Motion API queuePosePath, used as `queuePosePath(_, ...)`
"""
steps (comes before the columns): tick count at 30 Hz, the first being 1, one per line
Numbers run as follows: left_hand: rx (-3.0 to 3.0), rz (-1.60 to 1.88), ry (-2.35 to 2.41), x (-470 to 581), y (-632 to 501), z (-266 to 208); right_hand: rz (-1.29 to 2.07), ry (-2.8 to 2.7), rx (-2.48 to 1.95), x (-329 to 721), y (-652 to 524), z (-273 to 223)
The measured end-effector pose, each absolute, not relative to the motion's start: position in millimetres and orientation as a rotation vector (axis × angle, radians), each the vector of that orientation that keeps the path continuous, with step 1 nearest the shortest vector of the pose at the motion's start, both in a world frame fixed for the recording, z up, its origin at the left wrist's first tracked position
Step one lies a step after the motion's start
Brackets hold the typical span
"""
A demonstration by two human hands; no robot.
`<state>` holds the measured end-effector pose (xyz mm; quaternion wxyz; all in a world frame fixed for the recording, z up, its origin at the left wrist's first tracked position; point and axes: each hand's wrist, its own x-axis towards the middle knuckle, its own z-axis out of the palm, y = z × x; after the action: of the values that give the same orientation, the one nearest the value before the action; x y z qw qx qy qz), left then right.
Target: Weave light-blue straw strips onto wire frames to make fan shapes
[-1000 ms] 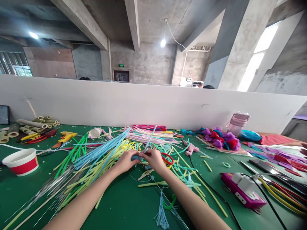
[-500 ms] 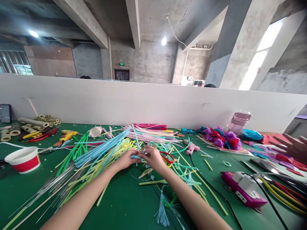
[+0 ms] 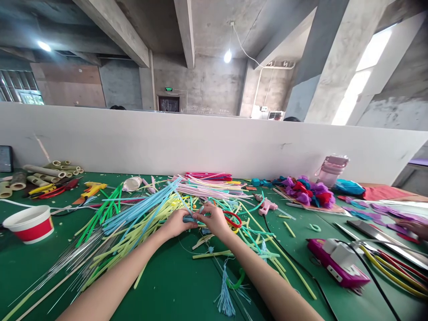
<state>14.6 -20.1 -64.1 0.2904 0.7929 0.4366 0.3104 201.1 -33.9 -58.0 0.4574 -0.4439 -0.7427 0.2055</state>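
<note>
In the middle of the green table, my left hand (image 3: 180, 223) and my right hand (image 3: 212, 219) meet with fingertips pinched together. Between them is a light blue pipe cleaner (image 3: 183, 201), coiled at the fingers, its free end slanting up to the left. The fingers partly cover the coil. Blue pipe cleaners (image 3: 140, 207) lie in a bundle to the left, over yellow-green ones (image 3: 122, 247). A red ring (image 3: 234, 218) lies beside my right hand. Closer to me is a light blue tassel (image 3: 225, 296).
At left stand a paper cup (image 3: 30, 225), a yellow glue gun (image 3: 91, 189) and bamboo pieces (image 3: 53, 171). On the right are a pink glue gun (image 3: 267, 205), a magenta power strip (image 3: 337, 263), scissors (image 3: 377, 236) and another person's hand (image 3: 414, 227). A white partition (image 3: 214, 142) runs behind.
The pipe cleaner's free end has swung from nearly upright to a leftward slant. At the right edge, the other person's hand has dropped down to the purple pieces.
</note>
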Motion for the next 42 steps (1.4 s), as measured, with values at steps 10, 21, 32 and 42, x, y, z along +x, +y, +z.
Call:
queuePosePath(10,2.236,0.883,1.164,16,-24,-59,0.813,-1.801,-1.088,212,-33,-54)
queuePosePath(21,2.254,0.821,1.177,17,-28,-57,0.629,-1.959,-1.219,232,-31,-45)
queuePosePath(32,2.352,0.841,1.221,23,-36,-59,0.607,-1.925,-1.263,229,-32,-47)
queuePosePath(42,2.373,0.852,1.107,24,-36,-60,-0.373,-2.354,-1.148,221,-52,-25)
